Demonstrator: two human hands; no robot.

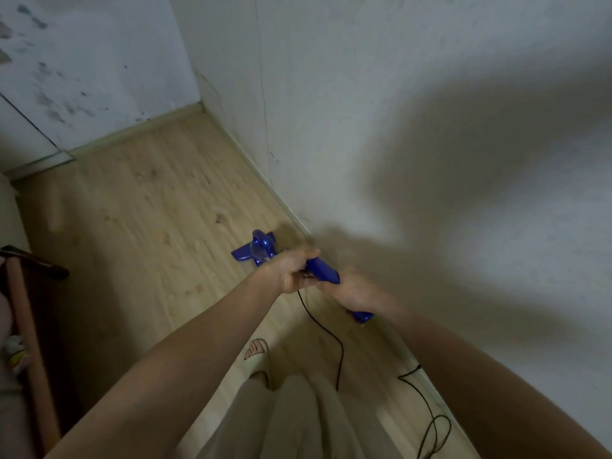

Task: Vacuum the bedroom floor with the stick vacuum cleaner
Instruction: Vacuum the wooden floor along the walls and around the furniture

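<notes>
Hands on the vacuum (261, 248), both gripping its blue handle (323, 270) beside the wall (397, 111).

I see my left hand (293, 271) curled tight round the upper part of the handle and my right hand (352, 289) wrapped round the lower end, blurred but clearly holding it. Out from the grip, the vacuum's blue head sits on the wood floor (149, 210), just beside the baseboard (281, 200). A black cord (331, 332) drops from the handle, trails back along the floor and loops near the wall. Below it I see a sandalled foot (256, 349) and pale trousers (298, 419).
</notes>
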